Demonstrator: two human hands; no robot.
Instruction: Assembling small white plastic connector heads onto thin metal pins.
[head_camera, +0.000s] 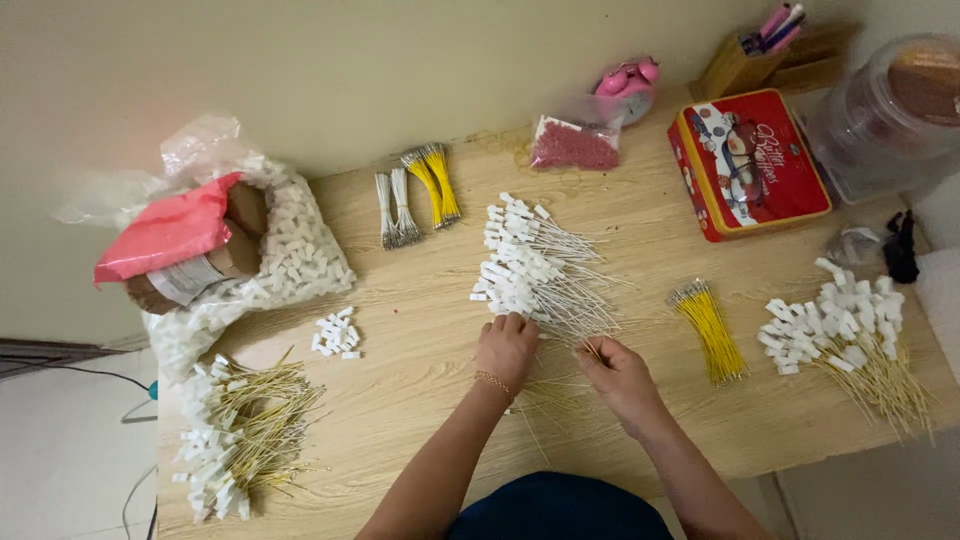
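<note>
White-tagged wires piled mid-tabletop: my left hand rests curled on the pile edge, right hand pinches a thin wire; sorting step, next needs careful separating.

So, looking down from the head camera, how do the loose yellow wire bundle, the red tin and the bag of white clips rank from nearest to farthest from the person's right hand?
From the right hand:
1. Yellow wire bundle, just to its right on the table.
2. Red tin, farther back and to the right.
3. Bag of white clips, far across on the left, beyond the left hand.
</note>
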